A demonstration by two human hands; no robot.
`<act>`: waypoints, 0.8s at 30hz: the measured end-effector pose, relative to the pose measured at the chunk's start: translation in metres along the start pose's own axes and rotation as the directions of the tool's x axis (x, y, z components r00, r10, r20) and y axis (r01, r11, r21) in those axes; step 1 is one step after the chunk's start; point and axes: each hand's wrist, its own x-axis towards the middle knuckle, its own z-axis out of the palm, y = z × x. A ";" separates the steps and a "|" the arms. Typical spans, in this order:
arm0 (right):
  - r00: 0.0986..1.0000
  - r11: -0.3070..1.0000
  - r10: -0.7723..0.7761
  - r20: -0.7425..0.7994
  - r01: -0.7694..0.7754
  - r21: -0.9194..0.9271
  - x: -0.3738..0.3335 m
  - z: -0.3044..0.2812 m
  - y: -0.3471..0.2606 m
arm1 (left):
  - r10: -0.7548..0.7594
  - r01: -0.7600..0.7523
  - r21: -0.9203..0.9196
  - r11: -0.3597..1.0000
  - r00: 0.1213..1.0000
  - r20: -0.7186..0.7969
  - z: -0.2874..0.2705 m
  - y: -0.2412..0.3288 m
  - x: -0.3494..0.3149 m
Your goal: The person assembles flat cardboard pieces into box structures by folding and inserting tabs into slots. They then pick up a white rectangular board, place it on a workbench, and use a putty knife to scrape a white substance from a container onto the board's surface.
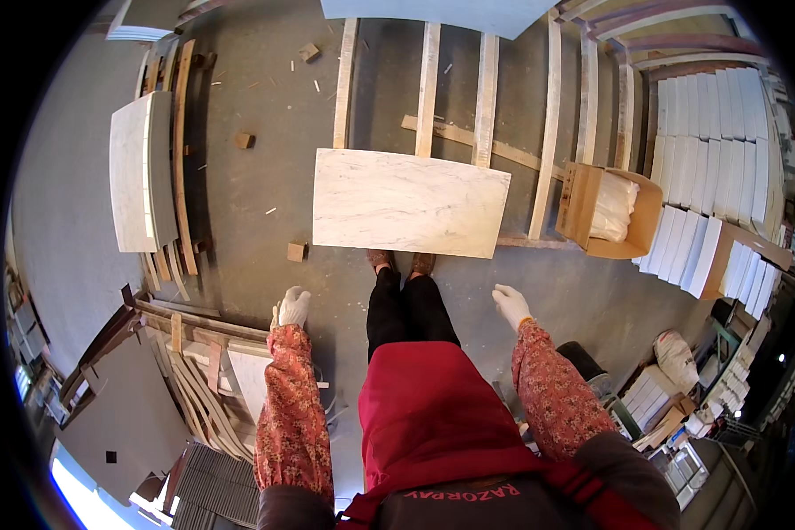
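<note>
A white marble-look slab (411, 203) with grey veins lies flat in front of me, its far edge over pale wooden rails and its near edge just above my shoes. My left hand (292, 306), in a white glove, hangs to the left of my legs, fingers loosely bent and the thumb side apart. On the other side, my right hand (511, 306), also in a white glove, hangs with its fingers loosely extended. Both hands hold nothing and are apart from the slab. Flowered sleeves cover my forearms, and a red apron (437, 406) covers my front.
Wooden rails (486, 97) run away beyond the slab. To the right stand an open cardboard box (583, 212) with white wrapping and stacked white panels (715, 150). Leftward are a slab stack (132, 177) and a wooden rack (199, 380). Small wood blocks (297, 253) lie on the floor.
</note>
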 end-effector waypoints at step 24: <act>0.827 0.978 0.144 -0.543 -0.035 0.206 0.298 0.061 0.019 | 0.027 0.003 0.166 0.986 0.984 -0.178 0.118 0.069 0.261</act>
